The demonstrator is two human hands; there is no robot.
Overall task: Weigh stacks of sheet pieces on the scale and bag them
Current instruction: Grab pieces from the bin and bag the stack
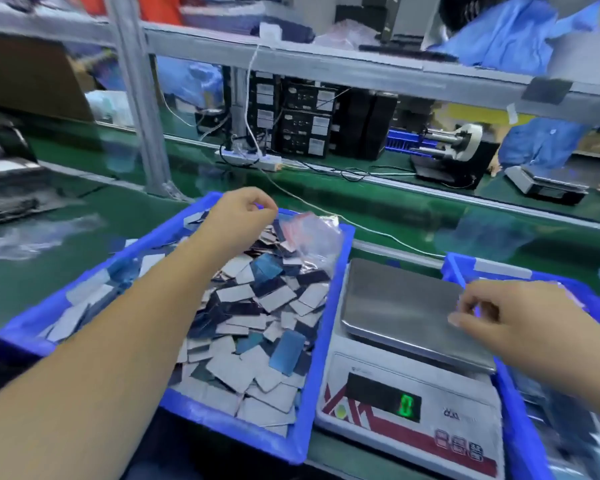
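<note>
On the bench, nearest you, scale (409, 386): its display shows a green 0 and its steel pan (402, 306) is bare, so in my judgement nothing is being weighed yet.

Right hand (510, 320): your fingers are loosely curled over the pan's right edge and grasp nothing that I can make out.

Right bin (520, 427): a blue wall beside the scale; its contents are too blurred to name.

Left bin (302, 358): blue, just left of the scale, heaped with the sheet pieces (257, 323).

Sheet pieces: thin, flat rectangles, grey-white or dark blue, lying loose and overlapping. They look light, stiff and probably slick, so a stack may slide apart.

Where to hold: square a stack first, then pinch it by its opposite long edges, thumb against fingers, rather than by a corner, which may chip or bend.

Left hand (246, 216): reached over the far end of the left bin, your fingertips pinch the top edge of a clear bag (312, 237).

Clear bag: soft, limp, crinkly film lying on the pieces; grip it at the mouth, since elsewhere it will collapse.
</note>
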